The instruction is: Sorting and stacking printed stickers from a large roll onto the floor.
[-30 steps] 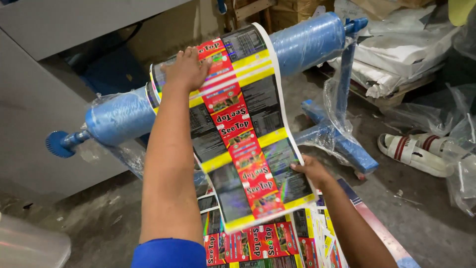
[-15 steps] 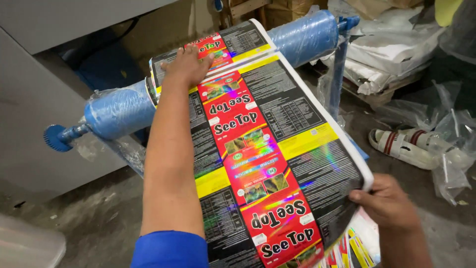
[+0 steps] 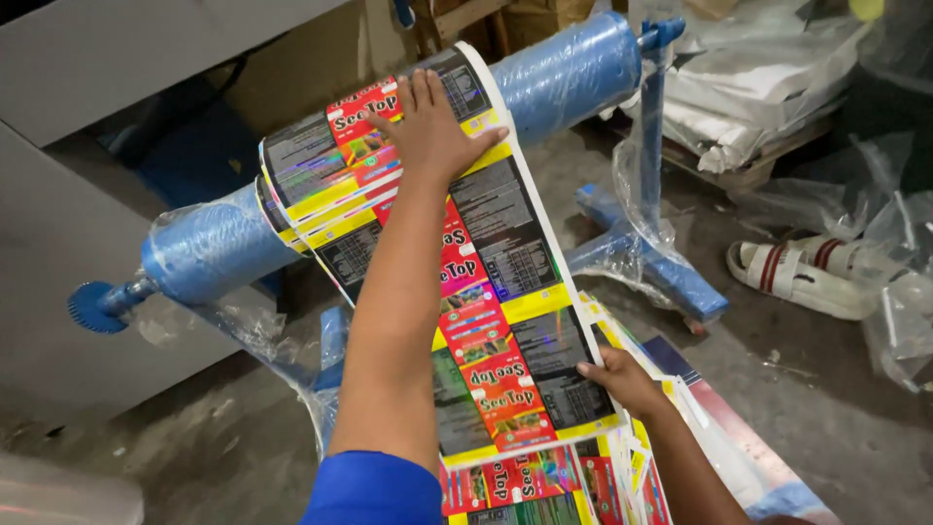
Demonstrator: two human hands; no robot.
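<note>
grey dusty concrete floor (image 3: 816,389) | white sandal with red stripes (image 3: 802,277) lies on it | blue metal stand foot (image 3: 671,282) | crumpled clear plastic wrap (image 3: 899,321)

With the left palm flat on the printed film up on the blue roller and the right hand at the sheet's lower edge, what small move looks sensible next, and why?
Probably draw the right hand down and toward the body to pull the glossy red, yellow and black printed film sheet taut. The left hand pins it flat on the blue plastic-wrapped roller, while the lower edge sits just above the loose printed sheets.
</note>
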